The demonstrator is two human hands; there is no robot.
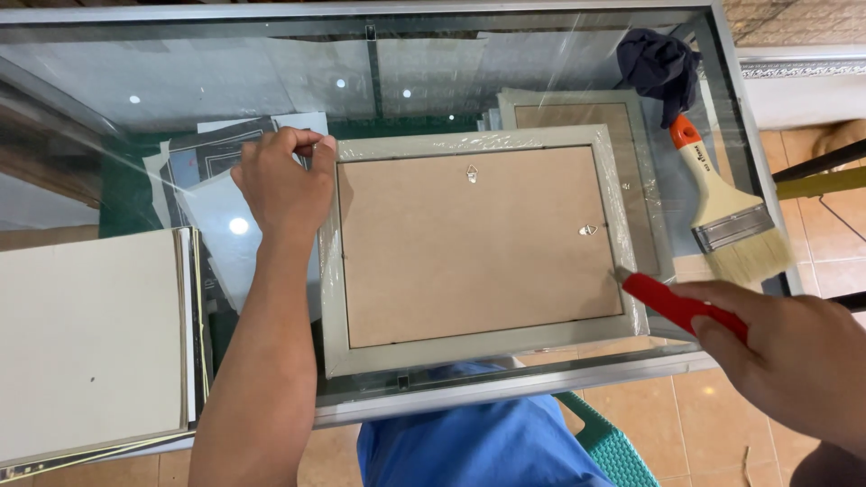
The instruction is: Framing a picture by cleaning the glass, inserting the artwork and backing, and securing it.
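- Left hand point(284, 185) clamped over the left edge of the plastic-wrapped picture frame point(478, 248), fingers curled on its upper corner; best kept pressed flat against sliding.
- Right hand point(794, 361) closed around a red utility knife point(677, 307), tip touching the frame's right edge.
- Blade best held shallow, cutting wrap only.
- Frame lying face down between both grips, on the glass table point(541, 54).

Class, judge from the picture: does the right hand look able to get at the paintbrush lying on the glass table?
Probably yes: the paintbrush lies uncovered just beyond the right hand, but that hand already grips a red-handled tool.
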